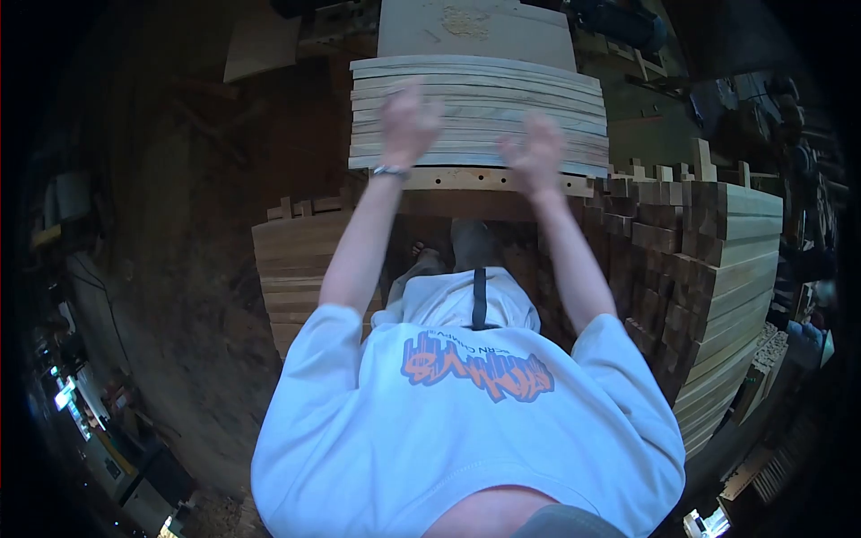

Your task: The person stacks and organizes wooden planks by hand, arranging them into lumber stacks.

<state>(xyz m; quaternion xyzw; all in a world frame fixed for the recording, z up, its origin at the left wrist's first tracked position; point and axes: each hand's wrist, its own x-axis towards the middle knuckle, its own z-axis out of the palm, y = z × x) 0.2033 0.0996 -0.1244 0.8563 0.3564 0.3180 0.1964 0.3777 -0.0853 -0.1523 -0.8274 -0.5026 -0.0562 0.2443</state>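
Long pale wooden strips (pixel 484 112) lie side by side on the bench in front of me, forming a wide row. Over their left part is my left hand (pixel 411 124), blurred by motion, its fingers and thumb apart, a bracelet at the wrist. My right hand (pixel 540 154) hovers over the near right side of the row, blurred too, thumb spread from the fingers. Nothing shows in either hand. A wooden rail with dark holes (pixel 457 178) runs along the near edge, below the strips.
Behind the strips is a flat board (pixel 421 27) with a patch of sawdust. A tall stack of timber pieces (pixel 735 260) rises close on my right. Another wood stack (pixel 300 260) stands to my left. A dark machine (pixel 623 22) sits at the back right.
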